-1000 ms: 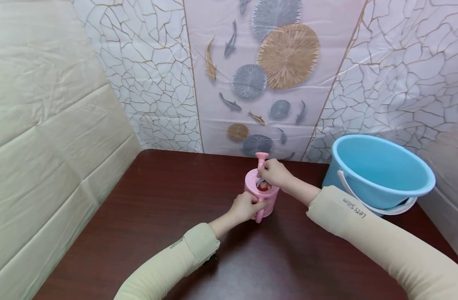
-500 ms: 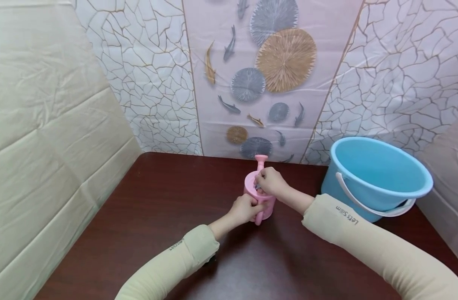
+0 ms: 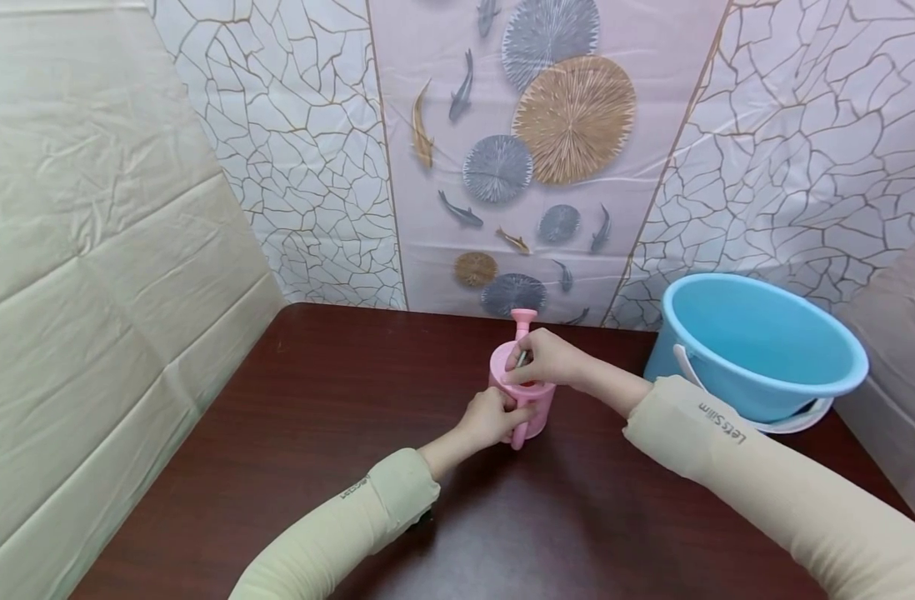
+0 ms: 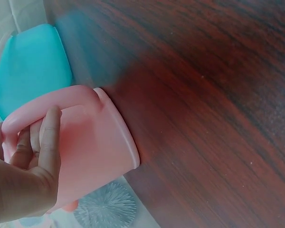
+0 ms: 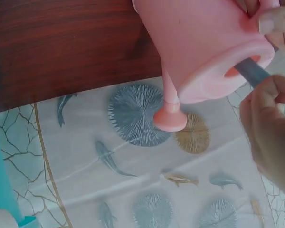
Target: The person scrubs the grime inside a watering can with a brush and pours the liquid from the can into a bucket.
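Note:
A pink watering can (image 3: 540, 417) stands on the dark wooden table, its spout and rose pointing toward the back wall. My left hand (image 3: 487, 417) grips the can's looped handle (image 4: 52, 97), fingers passing through the loop. Over the round opening in the can's top is my right hand (image 3: 553, 358), which pinches a flat grey strip-like handle (image 5: 251, 72). The lower end of that handle goes down into the opening and is hidden inside, so I cannot tell what tool it belongs to. Inside the opening's edge shows reddish in the right wrist view.
A light blue bucket (image 3: 660, 354) with a white carrying handle stands at the table's back right, near my right forearm. Behind the table (image 3: 337, 400) hangs a patterned cloth (image 3: 442, 242) with fish and round leaves; pale cloth walls flank both sides.
My right hand dips toward the can's opening, then rises slightly and shifts right, still holding the grey handle. The left hand keeps its grip, and the can stays in place.

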`<state>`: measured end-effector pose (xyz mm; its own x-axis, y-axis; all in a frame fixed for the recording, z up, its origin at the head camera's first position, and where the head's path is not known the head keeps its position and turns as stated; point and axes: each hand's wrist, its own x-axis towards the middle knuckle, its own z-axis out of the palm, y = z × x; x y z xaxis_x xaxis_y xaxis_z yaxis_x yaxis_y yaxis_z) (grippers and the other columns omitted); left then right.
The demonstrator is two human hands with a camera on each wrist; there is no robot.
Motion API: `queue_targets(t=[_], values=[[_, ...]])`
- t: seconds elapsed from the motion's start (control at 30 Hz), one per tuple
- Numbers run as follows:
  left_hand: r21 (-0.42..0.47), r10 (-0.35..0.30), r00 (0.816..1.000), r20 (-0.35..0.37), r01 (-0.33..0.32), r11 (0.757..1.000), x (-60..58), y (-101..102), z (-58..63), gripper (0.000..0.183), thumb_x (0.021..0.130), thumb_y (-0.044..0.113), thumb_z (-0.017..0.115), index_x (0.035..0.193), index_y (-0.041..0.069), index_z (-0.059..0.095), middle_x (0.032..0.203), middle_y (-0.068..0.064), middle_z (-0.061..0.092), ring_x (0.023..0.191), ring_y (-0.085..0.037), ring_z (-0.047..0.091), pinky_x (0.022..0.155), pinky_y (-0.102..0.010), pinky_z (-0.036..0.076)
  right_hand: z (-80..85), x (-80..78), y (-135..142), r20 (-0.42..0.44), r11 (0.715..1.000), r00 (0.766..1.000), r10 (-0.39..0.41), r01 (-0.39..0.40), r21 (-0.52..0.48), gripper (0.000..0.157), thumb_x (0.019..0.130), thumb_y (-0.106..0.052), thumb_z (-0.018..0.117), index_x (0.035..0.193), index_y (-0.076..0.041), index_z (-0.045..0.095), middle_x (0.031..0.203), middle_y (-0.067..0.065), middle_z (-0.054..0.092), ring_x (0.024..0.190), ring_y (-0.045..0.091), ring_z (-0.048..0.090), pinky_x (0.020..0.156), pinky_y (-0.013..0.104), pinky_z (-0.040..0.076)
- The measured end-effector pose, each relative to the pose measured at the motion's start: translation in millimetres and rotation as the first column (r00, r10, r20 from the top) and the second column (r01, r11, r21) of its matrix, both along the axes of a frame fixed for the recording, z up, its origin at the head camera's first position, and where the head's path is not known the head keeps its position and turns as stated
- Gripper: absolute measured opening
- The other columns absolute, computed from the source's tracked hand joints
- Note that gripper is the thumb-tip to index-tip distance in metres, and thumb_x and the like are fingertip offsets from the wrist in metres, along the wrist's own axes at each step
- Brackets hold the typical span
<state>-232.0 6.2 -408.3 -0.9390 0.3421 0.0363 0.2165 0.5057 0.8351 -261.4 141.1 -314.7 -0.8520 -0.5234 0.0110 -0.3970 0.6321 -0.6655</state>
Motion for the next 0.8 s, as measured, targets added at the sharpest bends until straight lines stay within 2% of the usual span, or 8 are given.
queue_targets(t=[0.1, 0.17, 0.27, 0.43, 0.63, 0.7, 0.73, 0.8], values=[[0.017, -0.002, 1.0, 0.009, 0.002, 1.0, -0.5, -0.4, -0.7, 0.039, 0.088, 0.027, 0.065, 0.059, 0.001, 0.063, 0.058, -0.013, 0.066, 0.049, -0.011, 0.063, 0.046, -0.017, 0.046, 2.9, 2.4, 1.9, -0.154, 0.991, 0.982, 0.112, -0.099, 0.093, 0.009, 0.077, -0.003, 0.072, 0.081, 0.003, 0.068, 0.064, 0.001, 0.064, 0.06, 0.001, 0.051, 0.056, 0.018, 0.044], [0.025, -0.005, 1.0, 0.009, 0.004, 1.0, -1.0, -0.8, -1.1, 0.039, 0.088, 0.027, 0.065, 0.06, 0.001, 0.064, 0.059, -0.013, 0.066, 0.05, -0.013, 0.065, 0.047, -0.018, 0.047, 3.9, 4.6, 2.4, -0.33, 0.966, 0.923, 0.198, -0.127, 0.224, 0.005, 0.079, -0.007, 0.072, 0.08, -0.003, 0.07, 0.068, 0.001, 0.065, 0.062, 0.003, 0.052, 0.06, 0.021, 0.046], [0.05, -0.012, 1.0, 0.02, 0.011, 0.999, -2.0, -1.1, -2.0, 0.037, 0.088, 0.029, 0.064, 0.063, 0.001, 0.065, 0.061, -0.013, 0.067, 0.053, -0.017, 0.066, 0.049, -0.019, 0.049, 6.1, 8.2, 4.0, -0.543, 0.902, 0.768, 0.34, -0.101, 0.421, 0.003, 0.08, -0.011, 0.072, 0.078, -0.009, 0.07, 0.071, -0.002, 0.063, 0.064, 0.007, 0.054, 0.064, 0.024, 0.048], [0.108, -0.031, 0.998, 0.054, 0.025, 0.994, -1.5, -1.1, -0.9, 0.033, 0.089, 0.028, 0.064, 0.071, 0.001, 0.066, 0.066, -0.015, 0.068, 0.057, -0.018, 0.067, 0.052, -0.022, 0.052, 10.6, 8.9, 8.2, -0.636, 0.781, 0.539, 0.552, -0.066, 0.621, 0.019, 0.076, 0.001, 0.071, 0.078, -0.01, 0.056, 0.069, 0.0, 0.061, 0.06, 0.011, 0.056, 0.056, 0.024, 0.045], [0.096, -0.028, 0.998, 0.052, 0.023, 0.995, -1.7, -1.4, -1.6, 0.036, 0.089, 0.03, 0.064, 0.068, 0.001, 0.066, 0.065, -0.015, 0.067, 0.055, -0.016, 0.066, 0.051, -0.021, 0.051, 7.3, 6.3, 14.1, -0.695, 0.736, 0.308, 0.649, -0.023, 0.677, 0.028, 0.07, 0.008, 0.067, 0.08, -0.011, 0.048, 0.056, 0.001, 0.05, 0.049, 0.015, 0.046, 0.045, 0.026, 0.033], [0.083, -0.035, 0.998, 0.045, 0.031, 0.996, -2.4, -1.8, -2.4, 0.036, 0.089, 0.03, 0.063, 0.068, 0.001, 0.066, 0.064, -0.014, 0.067, 0.055, -0.016, 0.066, 0.051, -0.02, 0.051, 4.5, 6.1, 15.1, -0.7, 0.731, 0.277, 0.659, -0.016, 0.682, 0.029, 0.068, 0.008, 0.068, 0.083, -0.012, 0.052, 0.056, 0.002, 0.052, 0.05, 0.016, 0.048, 0.044, 0.027, 0.034], [0.079, -0.04, 0.998, 0.039, 0.036, 0.996, -2.8, -1.9, -2.6, 0.036, 0.089, 0.03, 0.063, 0.068, 0.001, 0.065, 0.064, -0.014, 0.067, 0.055, -0.016, 0.066, 0.051, -0.02, 0.05, 2.9, 5.9, 15.6, -0.699, 0.73, 0.278, 0.658, -0.011, 0.683, 0.03, 0.068, 0.007, 0.068, 0.084, -0.012, 0.053, 0.056, 0.003, 0.053, 0.05, 0.017, 0.048, 0.044, 0.027, 0.035], [0.058, -0.046, 0.999, 0.021, 0.045, 0.997, -3.1, -1.8, -2.6, 0.034, 0.089, 0.028, 0.063, 0.068, 0.002, 0.065, 0.063, -0.014, 0.066, 0.055, -0.017, 0.066, 0.051, -0.02, 0.05, -0.4, 5.4, 15.7, -0.696, 0.734, 0.314, 0.646, -0.006, 0.679, 0.031, 0.068, 0.009, 0.067, 0.085, -0.013, 0.053, 0.055, 0.003, 0.053, 0.05, 0.017, 0.048, 0.044, 0.027, 0.034]])
